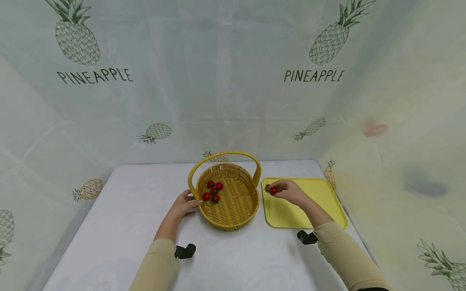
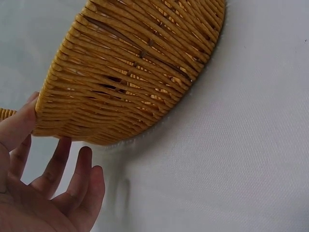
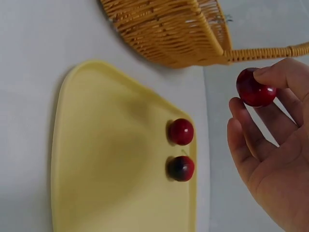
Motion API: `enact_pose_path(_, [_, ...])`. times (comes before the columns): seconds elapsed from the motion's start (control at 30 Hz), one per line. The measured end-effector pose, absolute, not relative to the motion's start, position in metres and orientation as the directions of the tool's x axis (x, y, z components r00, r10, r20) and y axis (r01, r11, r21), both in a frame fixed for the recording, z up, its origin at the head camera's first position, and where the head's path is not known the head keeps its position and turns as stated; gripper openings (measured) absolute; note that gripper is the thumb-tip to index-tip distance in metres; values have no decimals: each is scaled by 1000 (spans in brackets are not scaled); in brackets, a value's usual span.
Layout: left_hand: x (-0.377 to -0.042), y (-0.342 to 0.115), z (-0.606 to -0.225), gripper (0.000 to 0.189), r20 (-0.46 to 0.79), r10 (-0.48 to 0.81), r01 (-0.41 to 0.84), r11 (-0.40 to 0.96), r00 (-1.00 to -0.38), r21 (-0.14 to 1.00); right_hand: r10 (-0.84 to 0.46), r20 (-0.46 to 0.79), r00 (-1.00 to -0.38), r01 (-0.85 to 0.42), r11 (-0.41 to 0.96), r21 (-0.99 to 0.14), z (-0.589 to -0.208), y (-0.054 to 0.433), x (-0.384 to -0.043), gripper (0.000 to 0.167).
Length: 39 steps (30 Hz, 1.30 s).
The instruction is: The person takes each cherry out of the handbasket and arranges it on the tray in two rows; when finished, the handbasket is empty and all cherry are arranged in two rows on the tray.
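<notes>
A round yellow wicker basket [image 1: 226, 227] with an arched handle stands on the white table, several dark red cherries [image 1: 206, 196] gathered in its left half. My left hand [image 1: 184, 205] holds the basket's left side, thumb at the rim and fingertips against the outer weave [image 2: 116, 92]. Over the far left corner of a yellow tray [image 1: 298, 214], my right hand [image 1: 289, 192] pinches a glossy cherry [image 3: 254, 89] between thumb and fingers. Two more cherries lie on the tray in the right wrist view: a red one [image 3: 181, 131] and a darker, stemmed one [image 3: 181, 168].
The tray lies just right of the basket, close to the table's right edge. A pineapple-printed cloth [image 1: 225, 81] hangs behind the table and at both sides. The basket's handle [image 1: 225, 153] rises above its rim.
</notes>
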State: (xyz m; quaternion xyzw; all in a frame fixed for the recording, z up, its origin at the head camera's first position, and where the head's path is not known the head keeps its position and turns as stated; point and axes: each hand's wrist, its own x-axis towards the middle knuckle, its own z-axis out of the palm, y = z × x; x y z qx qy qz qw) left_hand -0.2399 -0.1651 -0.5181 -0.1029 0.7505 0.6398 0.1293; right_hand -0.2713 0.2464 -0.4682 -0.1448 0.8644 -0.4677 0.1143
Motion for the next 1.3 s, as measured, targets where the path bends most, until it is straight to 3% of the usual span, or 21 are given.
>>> enact_pose_path(0.77, [-238, -163, -522, 53, -332, -4, -328, 169, -943, 929, -160, -147, -976, 54, 477, -877, -502, 281, -280, 32])
enact_pose_path(1.3, [-241, -165, -518, 54, -329, -2, -325, 170, -944, 930, -46, -121, -992, 85, 468, -880, -521, 292, -293, 33])
